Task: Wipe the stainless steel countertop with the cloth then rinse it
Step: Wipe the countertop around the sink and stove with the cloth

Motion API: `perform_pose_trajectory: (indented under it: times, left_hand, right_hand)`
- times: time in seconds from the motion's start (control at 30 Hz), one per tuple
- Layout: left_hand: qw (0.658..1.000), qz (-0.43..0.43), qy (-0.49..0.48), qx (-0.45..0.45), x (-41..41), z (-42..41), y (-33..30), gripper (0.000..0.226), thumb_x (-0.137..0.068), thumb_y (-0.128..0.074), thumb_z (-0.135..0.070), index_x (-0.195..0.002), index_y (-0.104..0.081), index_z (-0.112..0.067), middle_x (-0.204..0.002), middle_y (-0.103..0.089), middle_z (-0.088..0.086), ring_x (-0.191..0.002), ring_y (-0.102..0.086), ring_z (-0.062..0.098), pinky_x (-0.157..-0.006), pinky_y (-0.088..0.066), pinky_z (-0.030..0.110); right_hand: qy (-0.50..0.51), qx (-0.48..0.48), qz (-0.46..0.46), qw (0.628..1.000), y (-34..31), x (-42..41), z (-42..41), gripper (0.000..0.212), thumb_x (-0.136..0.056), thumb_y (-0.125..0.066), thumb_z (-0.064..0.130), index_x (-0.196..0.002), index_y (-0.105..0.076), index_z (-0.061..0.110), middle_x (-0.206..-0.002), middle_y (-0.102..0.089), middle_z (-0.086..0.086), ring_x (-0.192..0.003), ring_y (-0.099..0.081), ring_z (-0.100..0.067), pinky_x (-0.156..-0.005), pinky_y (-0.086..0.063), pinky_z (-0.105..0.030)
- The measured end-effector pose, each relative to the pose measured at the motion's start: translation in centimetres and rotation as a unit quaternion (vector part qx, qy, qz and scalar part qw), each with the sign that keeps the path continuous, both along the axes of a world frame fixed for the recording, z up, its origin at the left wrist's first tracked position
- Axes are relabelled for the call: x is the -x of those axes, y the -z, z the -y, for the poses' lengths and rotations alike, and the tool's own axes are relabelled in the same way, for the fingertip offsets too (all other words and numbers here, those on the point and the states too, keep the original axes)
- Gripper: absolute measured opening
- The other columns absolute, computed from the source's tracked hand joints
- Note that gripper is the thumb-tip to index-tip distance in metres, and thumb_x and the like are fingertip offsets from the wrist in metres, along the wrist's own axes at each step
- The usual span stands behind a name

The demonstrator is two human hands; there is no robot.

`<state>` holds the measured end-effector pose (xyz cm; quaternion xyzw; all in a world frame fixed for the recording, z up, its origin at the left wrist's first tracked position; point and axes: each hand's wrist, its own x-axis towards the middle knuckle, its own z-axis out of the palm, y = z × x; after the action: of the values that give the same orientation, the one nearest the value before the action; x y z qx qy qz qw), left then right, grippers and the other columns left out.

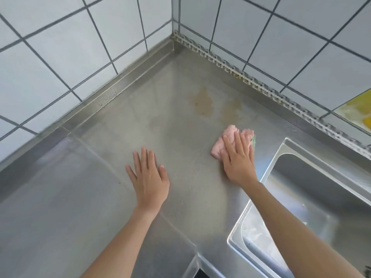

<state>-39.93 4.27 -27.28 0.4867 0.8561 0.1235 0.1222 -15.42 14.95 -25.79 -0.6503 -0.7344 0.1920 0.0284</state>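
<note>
A stainless steel countertop (84,187) fills the corner below white tiled walls. A brownish stain (202,101) marks it toward the back corner. A crumpled pink cloth (230,133) with a green edge lies on the counter just left of the sink. My right hand (237,159) presses flat on the cloth with straight fingers. My left hand (149,179) rests flat on the bare steel to the left, fingers spread, holding nothing.
A steel sink basin (313,199) is set into the counter at the right. Tiled walls (60,57) meet in the far corner, with a perforated metal strip (241,75) along the right wall's base. A yellow thing (359,109) shows at the right edge.
</note>
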Motion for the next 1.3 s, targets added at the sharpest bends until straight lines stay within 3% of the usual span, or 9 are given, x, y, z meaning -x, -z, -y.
perform_pose_trajectory:
  times: [0.1, 0.23, 0.43, 0.57, 0.77, 0.93, 1.1, 1.2, 1.3]
  left_hand:
    - [1.000, -0.012, -0.025, 0.008, -0.8, -0.5, 0.8, 0.061, -0.104, -0.041, -0.031, -0.161, -0.031, -0.013, -0.172, -0.018, 0.004, -0.162, -0.007, 0.029, -0.127, -0.008, 0.062]
    - [0.997, -0.077, -0.015, 0.006, -1.0, -0.1, 1.8, 0.063, -0.102, -0.031, -0.037, -0.160, -0.033, -0.012, -0.171, -0.024, 0.007, -0.161, -0.013, 0.032, -0.125, -0.013, 0.063]
    - [0.995, -0.099, -0.018, -0.001, -1.1, -0.2, 2.4, 0.062, -0.103, -0.028, -0.038, -0.159, -0.034, -0.011, -0.170, -0.026, 0.008, -0.160, -0.013, 0.032, -0.124, -0.015, 0.065]
    - [0.995, -0.101, -0.020, 0.000, -1.2, -0.1, 2.0, 0.062, -0.102, -0.027, -0.037, -0.158, -0.033, -0.011, -0.170, -0.026, 0.009, -0.161, -0.012, 0.032, -0.124, -0.015, 0.065]
    - [0.994, -0.109, -0.030, -0.007, -1.4, -0.2, 2.2, 0.063, -0.101, -0.030, -0.037, -0.159, -0.034, -0.012, -0.170, -0.027, 0.008, -0.161, -0.014, 0.030, -0.126, -0.013, 0.062]
    - [0.993, -0.118, -0.029, -0.002, -1.5, -0.2, 1.7, 0.063, -0.100, -0.030, -0.037, -0.156, -0.039, -0.010, -0.168, -0.031, 0.010, -0.158, -0.023, 0.033, -0.124, -0.017, 0.061]
    - [0.995, -0.096, -0.030, -0.022, -0.6, -1.2, 0.6, 0.059, -0.098, -0.035, -0.037, -0.147, -0.047, -0.007, -0.161, -0.041, 0.011, -0.151, -0.036, 0.033, -0.119, -0.025, 0.059]
    - [0.995, -0.084, -0.006, -0.057, 0.7, -3.4, 0.2, 0.057, -0.100, -0.033, -0.037, -0.145, -0.047, -0.005, -0.159, -0.043, 0.012, -0.146, -0.042, 0.032, -0.117, -0.032, 0.056]
    - [0.996, -0.058, -0.040, -0.046, 0.1, -6.6, 0.2, 0.062, -0.100, -0.035, -0.038, -0.151, -0.042, -0.004, -0.164, -0.037, 0.012, -0.154, -0.031, 0.031, -0.122, -0.024, 0.059]
  right_hand:
    - [0.113, 0.029, -0.021, 0.993, 0.0, 6.0, -3.2, 0.055, -0.110, -0.025, 0.045, -0.163, -0.016, 0.038, -0.174, 0.007, -0.005, -0.160, 0.015, -0.024, -0.128, 0.008, -0.053]
    - [-0.088, -0.024, -0.015, 0.996, 1.0, 9.9, 1.5, 0.055, -0.110, -0.030, 0.042, -0.163, -0.020, 0.035, -0.174, 0.003, -0.004, -0.161, 0.011, -0.025, -0.128, 0.001, -0.054]
    - [-0.263, -0.058, 0.005, 0.963, 1.7, -1.5, 7.7, 0.055, -0.110, -0.031, 0.048, -0.163, -0.020, 0.038, -0.174, -0.010, -0.002, -0.161, -0.004, -0.021, -0.128, -0.016, -0.050]
    - [-0.185, -0.021, 0.045, 0.982, 0.6, -8.0, 2.3, 0.059, -0.107, -0.023, 0.051, -0.163, -0.021, 0.034, -0.174, -0.010, -0.002, -0.161, -0.001, -0.021, -0.126, -0.022, -0.054]
    - [0.076, 0.017, 0.027, 0.997, 0.9, -1.3, -8.3, 0.061, -0.105, -0.009, 0.056, -0.164, -0.003, 0.039, -0.174, 0.010, -0.007, -0.159, 0.019, -0.025, -0.129, 0.004, -0.055]
    - [-0.115, -0.001, 0.007, 0.993, 0.8, 7.4, -4.9, 0.057, -0.110, -0.025, 0.045, -0.165, -0.012, 0.034, -0.174, 0.008, -0.005, -0.160, 0.015, -0.024, -0.128, 0.003, -0.054]
    - [-0.251, -0.024, 0.003, 0.968, 0.7, 0.5, 1.8, 0.055, -0.109, -0.028, 0.047, -0.163, -0.021, 0.036, -0.174, -0.003, -0.002, -0.161, 0.006, -0.020, -0.130, -0.006, -0.048]
    - [-0.230, -0.007, 0.053, 0.972, 0.2, -6.8, 0.1, 0.059, -0.107, -0.018, 0.052, -0.164, -0.009, 0.038, -0.173, 0.004, -0.001, -0.160, 0.013, -0.018, -0.130, -0.008, -0.050]
    - [-0.135, 0.027, 0.077, 0.987, -0.4, -10.1, -5.7, 0.061, -0.105, -0.009, 0.052, -0.162, 0.003, 0.038, -0.173, 0.014, -0.002, -0.159, 0.019, -0.021, -0.129, -0.007, -0.054]
